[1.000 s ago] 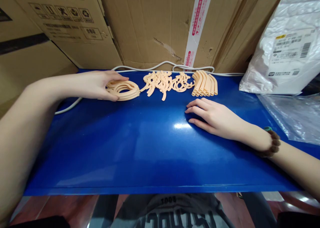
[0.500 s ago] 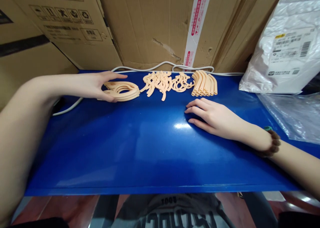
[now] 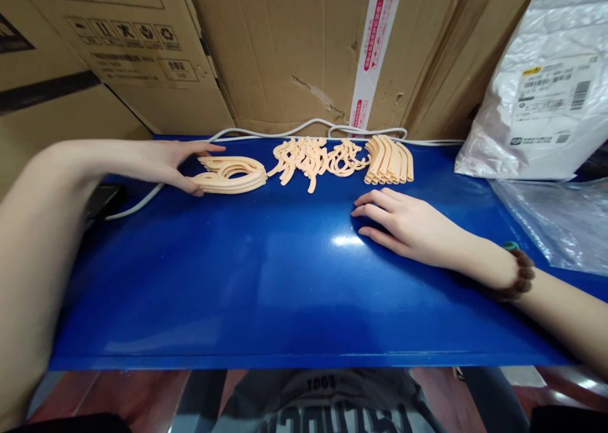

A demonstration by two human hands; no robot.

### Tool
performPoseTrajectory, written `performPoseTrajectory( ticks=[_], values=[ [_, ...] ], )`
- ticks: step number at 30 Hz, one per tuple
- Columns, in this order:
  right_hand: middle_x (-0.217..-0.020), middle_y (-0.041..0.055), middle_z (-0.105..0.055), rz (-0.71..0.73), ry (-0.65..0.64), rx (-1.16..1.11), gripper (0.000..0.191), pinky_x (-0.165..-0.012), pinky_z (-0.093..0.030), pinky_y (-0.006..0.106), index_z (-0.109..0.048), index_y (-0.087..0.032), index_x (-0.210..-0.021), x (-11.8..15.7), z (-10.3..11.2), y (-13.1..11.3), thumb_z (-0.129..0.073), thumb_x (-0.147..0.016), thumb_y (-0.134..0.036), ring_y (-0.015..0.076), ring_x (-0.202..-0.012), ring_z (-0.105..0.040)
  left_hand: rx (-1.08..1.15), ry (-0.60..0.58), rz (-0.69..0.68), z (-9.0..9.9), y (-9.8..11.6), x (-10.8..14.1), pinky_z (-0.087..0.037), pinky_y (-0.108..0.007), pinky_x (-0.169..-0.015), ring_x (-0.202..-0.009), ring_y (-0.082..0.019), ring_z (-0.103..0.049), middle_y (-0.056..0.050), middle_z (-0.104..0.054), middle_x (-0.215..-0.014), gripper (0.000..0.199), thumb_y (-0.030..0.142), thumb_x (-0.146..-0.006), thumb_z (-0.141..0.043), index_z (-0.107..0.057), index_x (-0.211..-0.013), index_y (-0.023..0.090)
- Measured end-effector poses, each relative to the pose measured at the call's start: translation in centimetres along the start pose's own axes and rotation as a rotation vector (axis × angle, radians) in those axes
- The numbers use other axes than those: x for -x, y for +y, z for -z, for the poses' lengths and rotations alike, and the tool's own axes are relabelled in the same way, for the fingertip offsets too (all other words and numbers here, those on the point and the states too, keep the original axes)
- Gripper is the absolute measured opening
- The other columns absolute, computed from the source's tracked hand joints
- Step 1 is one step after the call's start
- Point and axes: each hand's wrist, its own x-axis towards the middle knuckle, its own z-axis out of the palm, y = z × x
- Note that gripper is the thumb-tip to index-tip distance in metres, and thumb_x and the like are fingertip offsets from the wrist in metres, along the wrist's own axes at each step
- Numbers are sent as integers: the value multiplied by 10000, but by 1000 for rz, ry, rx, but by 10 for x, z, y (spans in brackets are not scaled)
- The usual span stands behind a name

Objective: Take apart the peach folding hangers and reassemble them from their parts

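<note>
At the left end of a row of cream pieces, my left hand (image 3: 164,162) is open, thumb and fingers apart around the left side of a stack of curved pieces (image 3: 237,184). Its thumb tip is at the stack's lower left edge. To the right lie a loose pile of small wavy pieces (image 3: 310,157), a pile of small curved pieces (image 3: 346,159) and a bundle of bent tubes (image 3: 388,159). My right hand (image 3: 401,224) rests open on the blue table (image 3: 285,281), just in front of the tubes, holding nothing.
Cardboard boxes (image 3: 294,47) stand along the back and left. A white cable (image 3: 280,132) runs behind the pieces. At the right are a white shipping bag (image 3: 536,104) and clear plastic (image 3: 560,221). A dark device (image 3: 107,200) sits behind my left wrist.
My left hand has moved a little to the left, uncovering more of the stack of curved pieces. My right hand has stayed in place.
</note>
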Motion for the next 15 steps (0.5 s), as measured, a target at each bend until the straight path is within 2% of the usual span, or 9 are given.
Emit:
performPoseTrajectory(
  ticks=[8,15],
  values=[
    [-1228,158,-626,-3,0,2,341,-954,-518,438,-636,-133,-1178,1,-1,0,-416,-1044,-355,269,-1075,-630,24,-13,9,1,0,-1,-374,-516,-1141,-1341,-334,-493,-65,-467,-1559,1205,895,-604,-638,-323,-1552,222],
    [-1215,155,-633,0,7,-2,321,-940,-527,447,-635,-147,-1177,0,-1,0,-421,-1042,-344,268,-1063,-635,4,-17,35,3,-2,1,-395,-510,-1121,-1301,-308,-537,-43,-514,-1521,1118,831,-641,-683,-334,-1545,274]
  ],
)
